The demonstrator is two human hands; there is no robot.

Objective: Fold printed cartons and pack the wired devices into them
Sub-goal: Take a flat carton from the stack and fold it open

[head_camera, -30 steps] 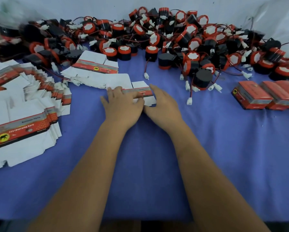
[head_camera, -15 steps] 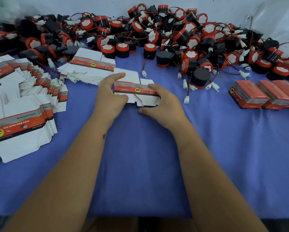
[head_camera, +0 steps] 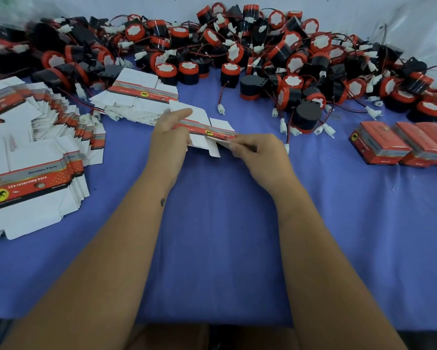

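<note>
1. The left hand point(head_camera: 170, 137) pinches the flat carton point(head_camera: 202, 127) at its left end; the right hand point(head_camera: 256, 147) grips its right end, just above the desk's point(head_camera: 220, 223) middle.
2. Thin card, probably light and springy: best held by the edges and bent along its creases.
3. White flaps, red-and-grey printed band.
4. Wired devices point(head_camera: 237, 59) are heaped along the far edge.

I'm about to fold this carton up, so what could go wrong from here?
1. The carton is still flat, pinched at its ends by the left hand and right hand; it could crease off its fold lines.
2. Loose connectors and wires lie close by and could snag.
3. The stack of flat cartons just behind could get knocked.
</note>
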